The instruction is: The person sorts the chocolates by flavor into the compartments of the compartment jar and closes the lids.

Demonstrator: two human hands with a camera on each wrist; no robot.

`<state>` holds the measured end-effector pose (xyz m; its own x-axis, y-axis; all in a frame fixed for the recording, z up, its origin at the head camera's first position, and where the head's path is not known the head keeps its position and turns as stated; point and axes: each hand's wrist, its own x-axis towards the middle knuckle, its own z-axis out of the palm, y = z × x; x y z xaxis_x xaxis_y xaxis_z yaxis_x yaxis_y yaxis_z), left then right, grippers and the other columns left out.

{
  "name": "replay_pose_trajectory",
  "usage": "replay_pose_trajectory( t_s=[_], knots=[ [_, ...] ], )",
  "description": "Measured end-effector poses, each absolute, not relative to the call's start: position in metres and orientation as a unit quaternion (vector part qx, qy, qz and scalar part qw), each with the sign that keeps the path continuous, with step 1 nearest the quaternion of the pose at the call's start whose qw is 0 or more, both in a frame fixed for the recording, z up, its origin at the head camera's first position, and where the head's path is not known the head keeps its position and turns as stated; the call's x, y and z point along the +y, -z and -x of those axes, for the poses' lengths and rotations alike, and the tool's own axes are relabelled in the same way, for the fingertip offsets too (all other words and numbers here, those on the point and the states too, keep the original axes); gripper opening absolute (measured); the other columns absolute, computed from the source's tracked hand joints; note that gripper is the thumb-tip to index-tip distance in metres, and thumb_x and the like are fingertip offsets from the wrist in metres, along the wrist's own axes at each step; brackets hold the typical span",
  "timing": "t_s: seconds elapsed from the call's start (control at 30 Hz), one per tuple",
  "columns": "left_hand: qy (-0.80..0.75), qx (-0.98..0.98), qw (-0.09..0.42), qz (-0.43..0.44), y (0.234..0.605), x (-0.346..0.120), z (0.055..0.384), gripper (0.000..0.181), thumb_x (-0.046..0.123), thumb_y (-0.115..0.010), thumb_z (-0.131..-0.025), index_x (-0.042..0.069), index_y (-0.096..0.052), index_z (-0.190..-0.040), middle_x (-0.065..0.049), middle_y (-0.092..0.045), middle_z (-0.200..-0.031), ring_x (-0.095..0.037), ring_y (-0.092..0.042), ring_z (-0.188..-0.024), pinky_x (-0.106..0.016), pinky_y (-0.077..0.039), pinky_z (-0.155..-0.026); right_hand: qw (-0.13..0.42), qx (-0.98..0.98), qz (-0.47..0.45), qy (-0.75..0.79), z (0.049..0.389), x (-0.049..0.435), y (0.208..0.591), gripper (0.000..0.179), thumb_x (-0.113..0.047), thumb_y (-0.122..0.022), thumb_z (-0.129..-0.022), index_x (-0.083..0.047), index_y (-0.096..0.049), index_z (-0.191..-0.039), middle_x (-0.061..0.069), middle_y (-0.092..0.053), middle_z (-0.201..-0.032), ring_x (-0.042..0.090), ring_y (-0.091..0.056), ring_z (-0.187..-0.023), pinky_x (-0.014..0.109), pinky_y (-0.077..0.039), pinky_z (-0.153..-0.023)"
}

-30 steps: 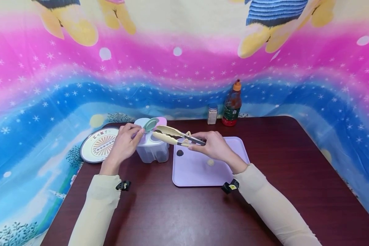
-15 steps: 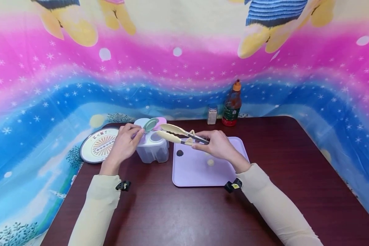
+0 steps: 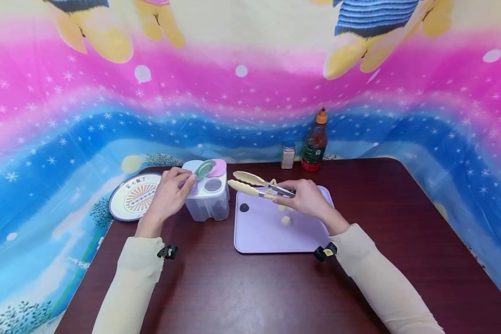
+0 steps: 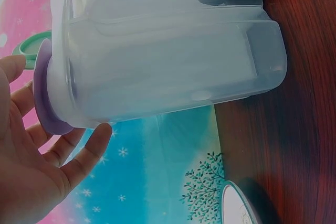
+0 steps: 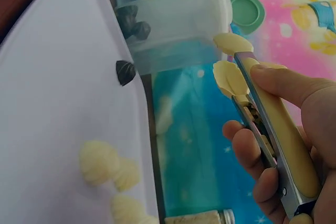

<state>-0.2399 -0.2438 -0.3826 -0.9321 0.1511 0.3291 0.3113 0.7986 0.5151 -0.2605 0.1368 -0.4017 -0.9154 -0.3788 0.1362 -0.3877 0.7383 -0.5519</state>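
Note:
With thumb and finger my left hand [image 3: 170, 192] pinches the raised round green lid [image 3: 205, 170] of a clear plastic container [image 3: 208, 208]. The round opening [image 3: 213, 185] in its white top shows beside the lid. A purple lid [image 4: 46, 90] lies by the left fingers in the left wrist view. Dark lumps [image 5: 137, 27] show inside the container in the right wrist view. My right hand [image 3: 302, 197] grips cream-tipped metal tongs [image 3: 259, 186] over the purple tray [image 3: 263, 239], their tips apart with nothing between them. On the tray lie a black lump [image 3: 244, 208] and several pale lumps [image 3: 285, 221].
A patterned plate [image 3: 129, 211] leans at the left end of the table [image 3: 234, 297]. Along the back stand a sauce bottle [image 3: 314, 146] and a small blue-capped jar [image 3: 288, 155]. A printed cloth [image 3: 250, 106] hangs behind.
A dark lump between the tong tips at the container opening is gone from them. The right hand has drawn the tongs to the right, over the tray. The left hand stays put.

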Motion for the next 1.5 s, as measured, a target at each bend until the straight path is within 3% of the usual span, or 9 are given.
replay_pose_trajectory(
  t_s=[0.23,0.3,0.43,0.53,1.07,1.3,1.5],
  knots=[
    [0.295,-0.937,0.142,0.124,0.382,-0.243,0.24,0.051,0.04,-0.044,-0.106,-0.003,-0.068,-0.123,-0.018,-0.058,-0.129,-0.036,-0.044,-0.118,-0.051,-0.037,-0.101,-0.023,-0.939,-0.21,-0.272,0.262,0.144,0.412,0.054,-0.048,-0.079,-0.082,-0.02,-0.071,-0.127,-0.002,-0.072,-0.077,0.017,-0.051,-0.061,0.03,-0.039,-0.055],
    [0.295,-0.936,0.143,0.125,0.382,-0.243,0.24,0.051,0.04,-0.044,-0.106,-0.003,-0.068,-0.122,-0.018,-0.058,-0.129,-0.036,-0.044,-0.118,-0.051,-0.037,-0.102,-0.029,-0.942,-0.213,-0.258,0.262,0.145,0.415,0.053,-0.048,-0.079,-0.082,-0.02,-0.071,-0.127,0.001,-0.075,-0.085,0.018,-0.059,-0.068,0.031,-0.043,-0.06],
    [0.295,-0.937,0.142,0.125,0.383,-0.243,0.24,0.052,0.04,-0.044,-0.106,-0.003,-0.068,-0.122,-0.019,-0.058,-0.129,-0.037,-0.043,-0.119,-0.051,-0.037,-0.102,-0.036,-0.947,-0.217,-0.234,0.261,0.146,0.421,0.052,-0.047,-0.078,-0.082,-0.018,-0.072,-0.125,0.003,-0.075,-0.117,0.021,-0.067,-0.102,0.04,-0.051,-0.083],
    [0.295,-0.936,0.142,0.126,0.383,-0.243,0.24,0.052,0.04,-0.044,-0.106,-0.003,-0.068,-0.122,-0.019,-0.057,-0.129,-0.037,-0.043,-0.12,-0.051,-0.037,-0.102,-0.045,-0.949,-0.213,-0.229,0.261,0.146,0.424,0.051,-0.047,-0.078,-0.082,-0.019,-0.072,-0.124,0.003,-0.073,-0.12,0.023,-0.065,-0.108,0.046,-0.05,-0.091],
    [0.294,-0.936,0.143,0.127,0.383,-0.243,0.24,0.052,0.04,-0.044,-0.106,-0.002,-0.068,-0.122,-0.019,-0.058,-0.129,-0.037,-0.044,-0.119,-0.051,-0.037,-0.102,-0.039,-0.954,-0.232,-0.183,0.264,0.146,0.437,0.049,-0.05,-0.08,-0.079,-0.021,-0.075,-0.118,0.0,-0.075,-0.118,0.021,-0.069,-0.104,0.045,-0.053,-0.085],
    [0.293,-0.937,0.143,0.125,0.384,-0.243,0.24,0.052,0.041,-0.044,-0.106,-0.002,-0.068,-0.123,-0.018,-0.058,-0.129,-0.036,-0.044,-0.118,-0.05,-0.037,-0.102,-0.042,-0.959,-0.225,-0.167,0.264,0.143,0.437,0.049,-0.052,-0.08,-0.079,-0.022,-0.076,-0.117,-0.001,-0.075,-0.114,0.013,-0.063,-0.084,0.033,-0.045,-0.068],
    [0.295,-0.937,0.143,0.125,0.385,-0.243,0.24,0.052,0.041,-0.044,-0.106,-0.001,-0.068,-0.122,-0.018,-0.058,-0.129,-0.036,-0.044,-0.118,-0.05,-0.037,-0.101,-0.034,-0.959,-0.228,-0.163,0.265,0.143,0.439,0.046,-0.052,-0.08,-0.079,-0.024,-0.076,-0.116,-0.003,-0.076,-0.111,0.01,-0.061,-0.079,0.03,-0.042,-0.064]
  ],
)
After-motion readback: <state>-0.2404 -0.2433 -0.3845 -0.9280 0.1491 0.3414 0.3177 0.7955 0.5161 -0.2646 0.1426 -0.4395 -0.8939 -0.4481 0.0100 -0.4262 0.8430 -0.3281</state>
